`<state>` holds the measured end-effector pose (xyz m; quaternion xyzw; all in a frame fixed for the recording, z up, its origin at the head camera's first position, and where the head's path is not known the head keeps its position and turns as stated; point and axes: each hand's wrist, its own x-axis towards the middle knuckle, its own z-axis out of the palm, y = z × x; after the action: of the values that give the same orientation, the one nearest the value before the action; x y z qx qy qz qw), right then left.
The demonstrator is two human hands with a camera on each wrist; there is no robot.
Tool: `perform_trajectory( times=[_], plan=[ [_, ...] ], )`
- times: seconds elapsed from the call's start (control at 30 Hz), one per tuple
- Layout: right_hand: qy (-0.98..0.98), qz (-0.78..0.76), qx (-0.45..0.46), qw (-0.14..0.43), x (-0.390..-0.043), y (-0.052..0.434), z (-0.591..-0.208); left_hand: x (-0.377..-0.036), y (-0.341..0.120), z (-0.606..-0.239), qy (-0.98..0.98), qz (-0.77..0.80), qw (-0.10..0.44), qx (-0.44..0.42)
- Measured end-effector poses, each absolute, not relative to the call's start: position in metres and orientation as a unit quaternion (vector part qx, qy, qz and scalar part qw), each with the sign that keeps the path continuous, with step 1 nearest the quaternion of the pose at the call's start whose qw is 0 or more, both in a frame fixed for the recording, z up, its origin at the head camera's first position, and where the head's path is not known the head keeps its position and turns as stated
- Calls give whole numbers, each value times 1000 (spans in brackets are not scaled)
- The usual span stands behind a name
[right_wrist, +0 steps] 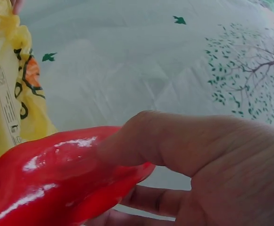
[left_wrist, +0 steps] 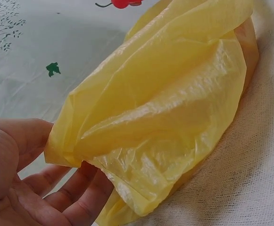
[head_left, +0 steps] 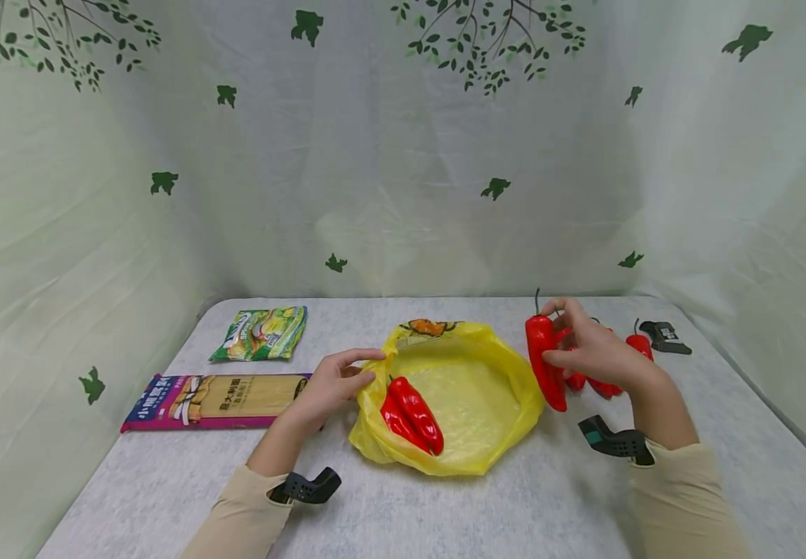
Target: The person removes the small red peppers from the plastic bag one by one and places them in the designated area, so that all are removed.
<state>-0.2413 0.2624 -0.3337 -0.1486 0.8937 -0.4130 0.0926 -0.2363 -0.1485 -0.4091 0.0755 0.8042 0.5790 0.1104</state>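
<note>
**Peppers and a yellow bag**

Peppers are what you have in hand here. Your right hand [head_left: 588,349] grips one long red pepper [head_left: 544,361], thumb on top and fingers curled under it. You hold it up off the table, just beside the right edge of the yellow bag [head_left: 476,388]. It looks like you hold it there because the bag's mouth is so close.

Your left hand [head_left: 336,382] pinches the bag's left rim between thumb and fingers. The wrist view shows the thin plastic [left_wrist: 165,117] folded over your thumb [left_wrist: 14,141]. I think you lift the rim so the floppy bag stays wide open.

Inside the bag lie two red peppers [head_left: 411,418], side by side and touching, near the left wall. The rest of the bag floor is bare.

More red peppers [head_left: 620,365] lie on the table behind your right hand. Far to the left sit a green snack packet [head_left: 262,334] and a long noodle pack [head_left: 217,400], well apart from the bag.
</note>
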Motion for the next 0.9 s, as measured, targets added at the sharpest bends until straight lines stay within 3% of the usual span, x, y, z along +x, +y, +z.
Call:
perform_trajectory(
  times=[0.9],
  plan=[
    [899, -352, -69, 250, -251, 289, -362, -237, -151, -410, 798, 586, 110, 89]
  ],
)
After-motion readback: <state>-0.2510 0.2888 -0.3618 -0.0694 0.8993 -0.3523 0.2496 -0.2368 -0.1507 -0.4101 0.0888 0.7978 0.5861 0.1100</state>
